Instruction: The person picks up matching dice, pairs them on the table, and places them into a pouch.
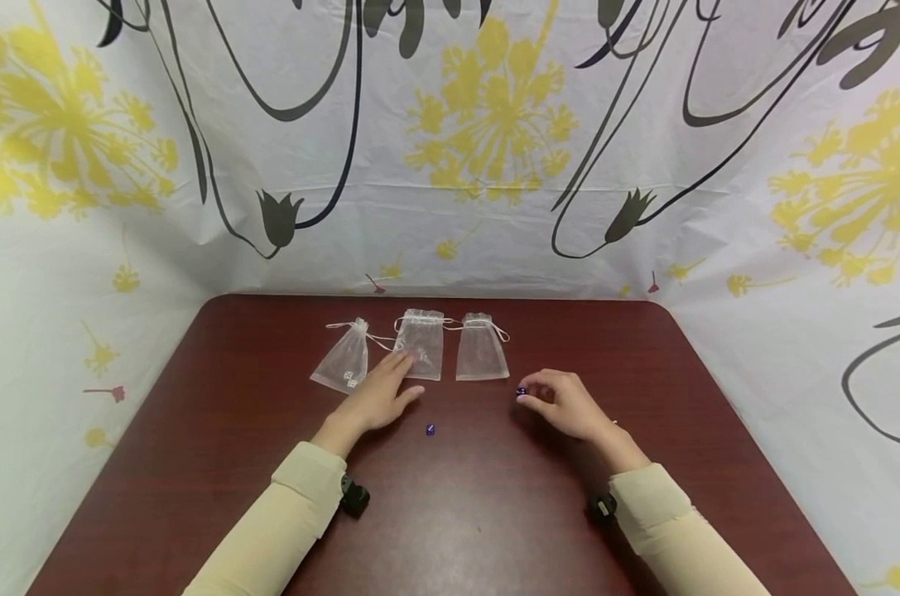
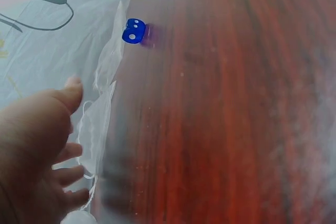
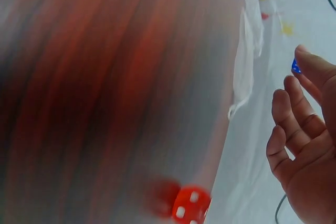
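Between thumb and forefinger my right hand (image 1: 572, 406) pinches a small blue die (image 1: 521, 391), just above the table. My left hand (image 1: 375, 397) lies with fingers extended, its fingertips on the lower left of the middle sheer drawstring bag (image 1: 427, 339). To its left is another sheer bag (image 1: 339, 360), drawn in at the neck, with white dice (image 1: 350, 379) inside. The third sheer bag (image 1: 483, 352) lies flat on the right. A second blue die (image 1: 430, 430) rests on the table between my hands. In the right wrist view a red die (image 3: 191, 204) sits near the bottom edge.
The dark red-brown table (image 1: 479, 513) ends at a patterned white cloth (image 1: 450, 240) behind and at both sides. White drawstrings (image 1: 381, 339) trail from the bags. In the head view the red die is mostly or wholly hidden by my right arm.
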`<action>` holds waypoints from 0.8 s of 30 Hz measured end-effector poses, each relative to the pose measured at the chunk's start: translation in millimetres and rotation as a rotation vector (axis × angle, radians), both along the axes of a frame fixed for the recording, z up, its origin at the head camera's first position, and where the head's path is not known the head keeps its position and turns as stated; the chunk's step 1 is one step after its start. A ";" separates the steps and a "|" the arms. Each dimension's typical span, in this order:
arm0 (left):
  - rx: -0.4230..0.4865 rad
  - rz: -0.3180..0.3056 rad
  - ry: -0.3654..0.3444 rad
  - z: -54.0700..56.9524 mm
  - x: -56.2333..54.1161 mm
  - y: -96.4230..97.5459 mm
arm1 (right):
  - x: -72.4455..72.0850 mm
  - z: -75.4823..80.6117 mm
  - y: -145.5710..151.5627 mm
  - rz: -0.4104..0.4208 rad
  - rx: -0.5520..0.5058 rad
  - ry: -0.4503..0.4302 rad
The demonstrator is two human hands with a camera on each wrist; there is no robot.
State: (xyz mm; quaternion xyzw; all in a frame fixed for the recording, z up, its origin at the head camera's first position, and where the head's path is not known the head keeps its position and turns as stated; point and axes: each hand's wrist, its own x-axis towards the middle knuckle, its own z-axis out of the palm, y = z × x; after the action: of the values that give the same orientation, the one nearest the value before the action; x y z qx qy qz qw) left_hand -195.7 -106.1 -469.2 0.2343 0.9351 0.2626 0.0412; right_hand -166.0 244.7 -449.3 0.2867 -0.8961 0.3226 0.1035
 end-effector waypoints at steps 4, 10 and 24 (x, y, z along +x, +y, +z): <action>0.024 0.069 0.097 2.1 -6.8 0.9 | 0.7 -1.9 -15.2 0.038 -0.008 -0.012; 0.067 0.192 0.101 8.7 -19.1 3.7 | 3.2 -9.2 -36.7 0.115 0.012 -0.029; 0.114 0.357 0.026 25.7 -54.9 7.7 | 7.1 -13.2 -75.6 0.268 0.144 -0.091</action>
State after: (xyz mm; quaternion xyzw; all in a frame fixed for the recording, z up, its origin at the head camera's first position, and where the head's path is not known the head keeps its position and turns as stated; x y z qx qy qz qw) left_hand -250.5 -98.5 -443.5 0.0700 0.9459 0.3154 -0.0315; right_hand -158.9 169.0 -462.6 0.3955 -0.8743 0.2812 -0.0019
